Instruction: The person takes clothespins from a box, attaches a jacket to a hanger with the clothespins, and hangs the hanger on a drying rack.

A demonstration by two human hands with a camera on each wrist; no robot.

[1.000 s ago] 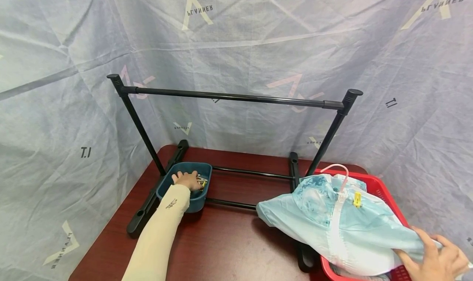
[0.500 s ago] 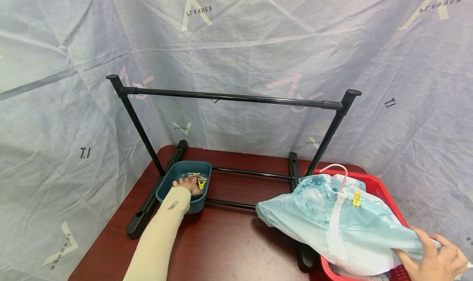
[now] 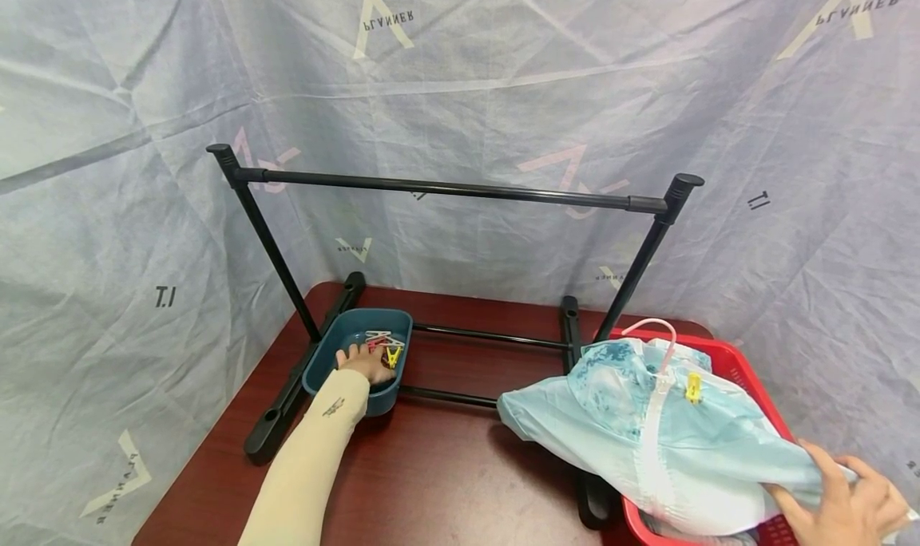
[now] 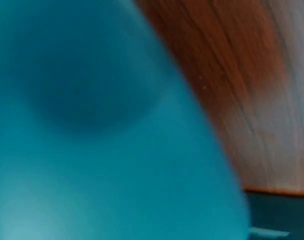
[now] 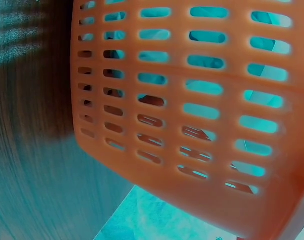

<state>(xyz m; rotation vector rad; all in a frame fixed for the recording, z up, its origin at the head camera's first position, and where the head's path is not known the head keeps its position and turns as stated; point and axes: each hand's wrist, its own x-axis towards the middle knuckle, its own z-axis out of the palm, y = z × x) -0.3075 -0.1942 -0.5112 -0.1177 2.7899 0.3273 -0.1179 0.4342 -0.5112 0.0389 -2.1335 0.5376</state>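
Garment lower right: right hand pinching it, one clip on, not on top bar. Left hand in bin, grip unclear.

1. table: wood or wood-look top, smooth and glossy, with a pale sheen; grain lines show.
2. crossbar: smooth, metal-looking tube, slightly shiny.
3. rack feet: plastic-looking, smooth, duller than the tube.
4. tub: smooth plastic, softly matt; the left wrist view is too blurred to judge its fine texture.
5. clips: hard plastic by their look.
6. basket: moulded plastic, slotted, smooth, with a faint sheen.
7. garment: thin, smooth cloth, softly creased.
8. hanger: smooth plastic-looking hook.
9. sleeve: smooth, matt fabric.
10. backdrop: matt, wrinkled cloth-like sheet.
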